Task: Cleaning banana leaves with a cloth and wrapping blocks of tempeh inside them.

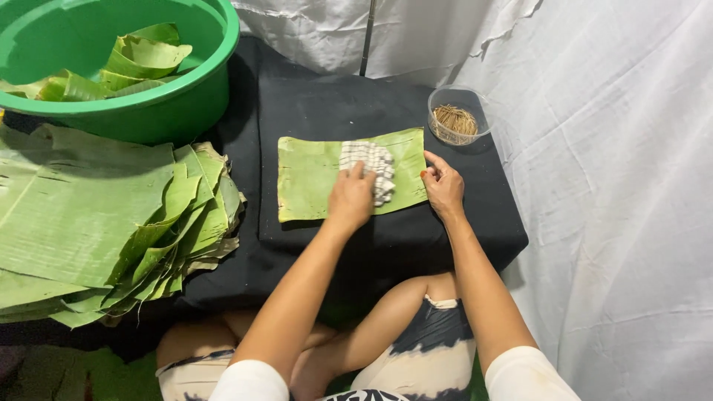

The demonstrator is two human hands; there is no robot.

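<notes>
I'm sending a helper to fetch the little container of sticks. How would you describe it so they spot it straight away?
Start at the black-covered table in front of the seated person. At its far right corner, just beyond the banana leaf held flat by the right hand, stands a small clear round bowl. It alone is transparent and holds a bundle of thin brown sticks, unlike the big green basin of leaves.

Green banana leaf piece [316,178] lies flat on the black table, roughly rectangular. Checked white cloth [371,165] bunched on its right half.
</notes>
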